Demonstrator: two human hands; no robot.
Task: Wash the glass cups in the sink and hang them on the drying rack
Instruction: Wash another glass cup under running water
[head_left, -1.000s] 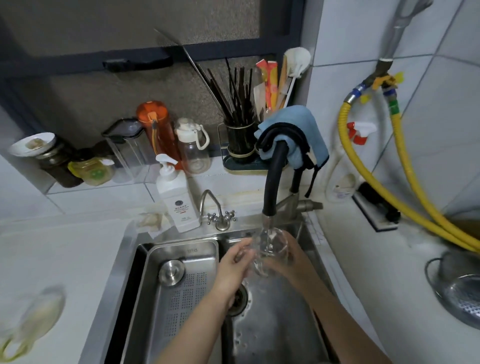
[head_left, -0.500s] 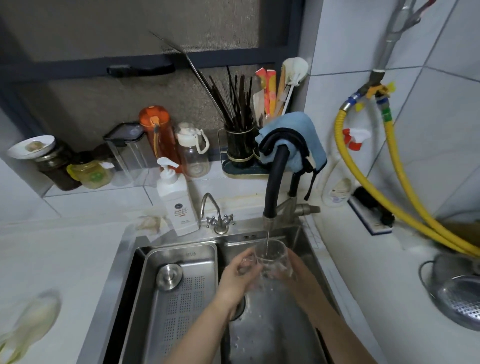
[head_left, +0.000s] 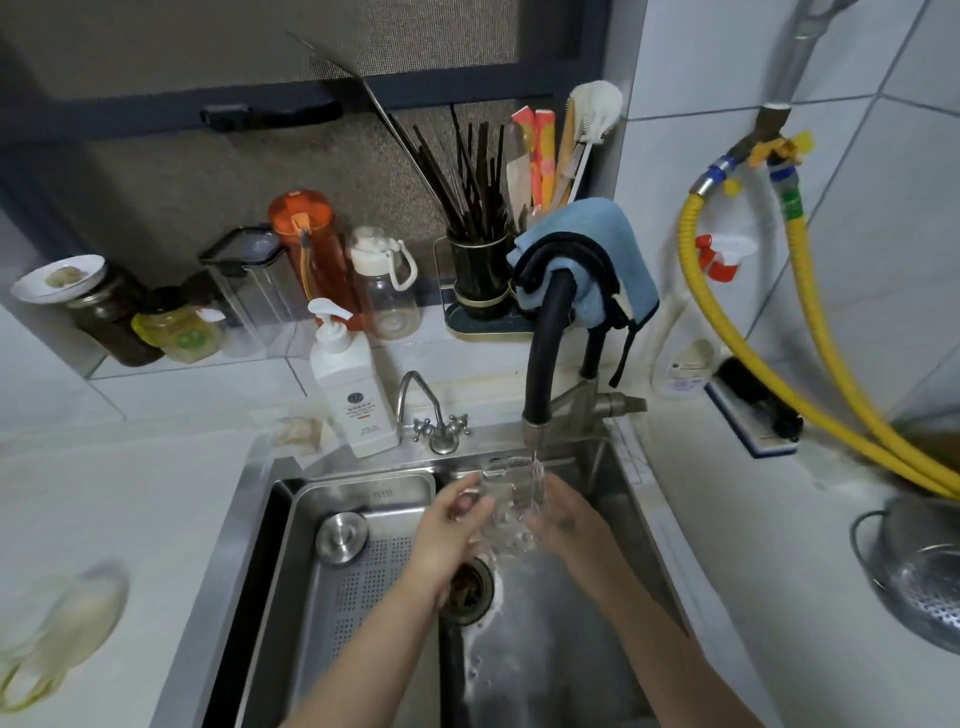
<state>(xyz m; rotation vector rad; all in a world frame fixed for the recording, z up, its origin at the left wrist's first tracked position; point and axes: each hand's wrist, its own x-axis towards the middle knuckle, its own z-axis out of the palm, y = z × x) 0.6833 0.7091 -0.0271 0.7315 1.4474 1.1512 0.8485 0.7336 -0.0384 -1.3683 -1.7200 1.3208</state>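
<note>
Glass cup (head_left: 511, 499) sits under the running tap (head_left: 540, 364), over the sink (head_left: 260, 545) drain. Left hand (head_left: 449, 540) grips its handle side; right hand (head_left: 563, 519) cups the wall. Risk: wet glass slips, strikes steel basin, chips.

The glass cup (head_left: 511, 501) is clear. The sink (head_left: 332, 499) is shiny silver, and its tray (head_left: 363, 587) has rows of tiny holes. The tap hose (head_left: 545, 338) is black. A blue cloth (head_left: 608, 234) with a black edge hangs over it. The soap bottle (head_left: 353, 395) is white. One drink bottle (head_left: 311, 254) is orange. The two hoses (head_left: 727, 322) on the wall are yellow. The spray bottle (head_left: 719, 257) has a red and white top. The surface (head_left: 130, 493) is white. The colander (head_left: 930, 577) is silver with little holes. The chopsticks (head_left: 467, 176) are dark brown.
</note>
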